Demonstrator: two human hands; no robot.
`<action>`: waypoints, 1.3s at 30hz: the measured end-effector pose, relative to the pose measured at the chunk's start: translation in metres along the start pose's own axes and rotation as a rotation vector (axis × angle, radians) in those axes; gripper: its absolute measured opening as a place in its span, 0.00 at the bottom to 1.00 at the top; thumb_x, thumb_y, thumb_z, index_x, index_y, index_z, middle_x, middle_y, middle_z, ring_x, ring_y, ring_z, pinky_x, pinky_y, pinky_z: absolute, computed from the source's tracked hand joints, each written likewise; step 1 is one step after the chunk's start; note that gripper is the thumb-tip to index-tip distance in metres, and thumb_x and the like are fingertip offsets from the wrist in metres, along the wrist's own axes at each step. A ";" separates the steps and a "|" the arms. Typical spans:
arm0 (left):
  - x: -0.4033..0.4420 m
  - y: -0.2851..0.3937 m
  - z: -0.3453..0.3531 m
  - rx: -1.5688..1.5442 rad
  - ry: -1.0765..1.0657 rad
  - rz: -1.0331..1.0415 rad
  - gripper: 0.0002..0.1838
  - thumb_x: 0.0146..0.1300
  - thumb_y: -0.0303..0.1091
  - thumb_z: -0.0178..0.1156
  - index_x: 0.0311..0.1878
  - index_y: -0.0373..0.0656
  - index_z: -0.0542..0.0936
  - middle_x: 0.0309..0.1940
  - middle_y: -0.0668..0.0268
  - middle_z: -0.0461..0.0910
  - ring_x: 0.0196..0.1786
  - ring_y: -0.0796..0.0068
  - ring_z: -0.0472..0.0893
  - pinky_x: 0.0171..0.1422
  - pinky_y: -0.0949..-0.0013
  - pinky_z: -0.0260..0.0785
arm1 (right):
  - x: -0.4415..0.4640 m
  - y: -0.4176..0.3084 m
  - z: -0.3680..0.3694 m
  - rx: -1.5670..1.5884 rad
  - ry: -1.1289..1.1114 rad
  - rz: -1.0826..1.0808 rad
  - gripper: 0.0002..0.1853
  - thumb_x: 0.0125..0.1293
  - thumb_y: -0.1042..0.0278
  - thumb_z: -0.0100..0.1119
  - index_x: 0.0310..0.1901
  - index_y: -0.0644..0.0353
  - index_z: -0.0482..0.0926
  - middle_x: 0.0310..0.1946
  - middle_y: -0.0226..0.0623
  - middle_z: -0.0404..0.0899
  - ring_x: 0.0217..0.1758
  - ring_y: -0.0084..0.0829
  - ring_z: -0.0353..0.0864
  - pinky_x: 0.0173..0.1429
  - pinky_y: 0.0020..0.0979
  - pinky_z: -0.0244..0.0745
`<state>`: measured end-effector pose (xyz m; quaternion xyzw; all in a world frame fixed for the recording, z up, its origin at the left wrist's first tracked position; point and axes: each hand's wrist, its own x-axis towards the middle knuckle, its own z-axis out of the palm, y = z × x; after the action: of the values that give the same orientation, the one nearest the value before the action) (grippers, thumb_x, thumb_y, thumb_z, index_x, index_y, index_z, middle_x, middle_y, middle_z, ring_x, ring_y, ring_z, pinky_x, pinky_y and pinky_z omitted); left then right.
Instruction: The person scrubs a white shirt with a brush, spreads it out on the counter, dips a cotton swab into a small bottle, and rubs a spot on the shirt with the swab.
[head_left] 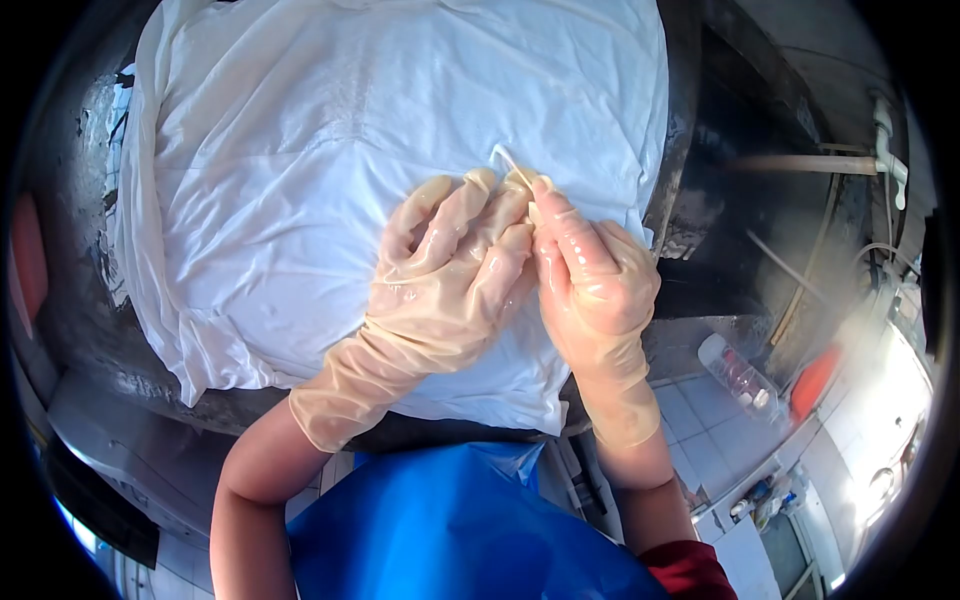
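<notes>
Both of my hands wear wet, translucent cream gloves. My right hand [595, 280] pinches a thin white-tipped stick [512, 162], like a cotton swab, between thumb and fingers. The stick's pale tip points away from me, over the white cloth [270, 180]. Pressed down on that cloth, my left hand [450, 255] has its fingers bent and apart, with nothing visible in them. Its inner fingertips touch or nearly touch the right fingers; the exact contact is hidden. The cloth looks damp and wrinkled, and is spread over a dark surface.
Edges of the dark work surface [90, 330] show around the cloth. A pipe with a white tap [885, 150] juts out at the right. Below it, a clear container [735, 370] is near a red object [815, 382]. A blue apron [450, 530] covers my front.
</notes>
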<state>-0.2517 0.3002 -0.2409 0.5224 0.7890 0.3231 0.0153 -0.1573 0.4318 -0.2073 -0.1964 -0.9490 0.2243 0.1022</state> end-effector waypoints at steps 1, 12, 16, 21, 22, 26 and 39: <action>0.000 0.000 0.001 0.001 0.000 0.002 0.20 0.56 0.36 0.69 0.51 0.42 0.79 0.55 0.60 0.81 0.63 0.61 0.75 0.66 0.55 0.67 | 0.001 0.001 -0.001 0.021 0.005 -0.007 0.27 0.50 0.85 0.69 0.55 0.56 0.87 0.23 0.34 0.80 0.22 0.36 0.75 0.31 0.36 0.73; 0.004 0.000 -0.002 -0.004 -0.006 0.017 0.19 0.55 0.33 0.68 0.50 0.42 0.79 0.54 0.62 0.81 0.61 0.61 0.76 0.65 0.56 0.67 | -0.005 0.006 -0.002 0.005 -0.045 0.020 0.27 0.52 0.85 0.69 0.56 0.55 0.87 0.25 0.36 0.82 0.23 0.37 0.76 0.31 0.36 0.72; 0.002 0.000 0.002 -0.008 0.053 0.013 0.18 0.55 0.33 0.68 0.49 0.41 0.79 0.54 0.62 0.81 0.61 0.61 0.76 0.65 0.55 0.68 | 0.000 0.006 0.004 0.052 0.039 -0.026 0.27 0.52 0.84 0.70 0.56 0.54 0.87 0.25 0.35 0.82 0.23 0.37 0.76 0.31 0.37 0.73; 0.003 0.000 0.001 -0.003 0.033 0.008 0.17 0.56 0.33 0.67 0.49 0.41 0.79 0.54 0.62 0.81 0.62 0.61 0.76 0.66 0.55 0.67 | -0.002 0.005 0.003 0.025 0.024 -0.014 0.26 0.51 0.84 0.71 0.55 0.55 0.87 0.25 0.35 0.83 0.23 0.37 0.75 0.31 0.37 0.73; 0.002 0.000 0.001 -0.003 0.032 0.008 0.17 0.56 0.33 0.67 0.49 0.41 0.79 0.54 0.62 0.81 0.62 0.61 0.76 0.66 0.55 0.67 | -0.001 0.004 0.002 0.025 0.024 -0.014 0.26 0.51 0.84 0.71 0.55 0.55 0.87 0.25 0.35 0.83 0.23 0.37 0.75 0.31 0.37 0.73; 0.004 0.001 -0.002 0.032 0.005 0.022 0.17 0.56 0.33 0.67 0.49 0.41 0.79 0.54 0.62 0.81 0.61 0.61 0.76 0.67 0.55 0.67 | -0.005 0.007 0.000 0.027 0.013 -0.016 0.26 0.51 0.85 0.70 0.55 0.56 0.87 0.25 0.35 0.82 0.23 0.37 0.75 0.31 0.37 0.72; 0.000 0.000 0.002 0.009 0.035 0.025 0.18 0.57 0.34 0.66 0.51 0.41 0.79 0.55 0.62 0.81 0.62 0.61 0.76 0.68 0.55 0.67 | -0.001 0.003 0.001 0.038 0.026 -0.009 0.27 0.52 0.85 0.71 0.56 0.52 0.87 0.21 0.35 0.78 0.22 0.38 0.75 0.31 0.38 0.71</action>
<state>-0.2516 0.3011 -0.2423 0.5266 0.7840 0.3288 -0.0048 -0.1561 0.4335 -0.2099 -0.1930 -0.9440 0.2393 0.1195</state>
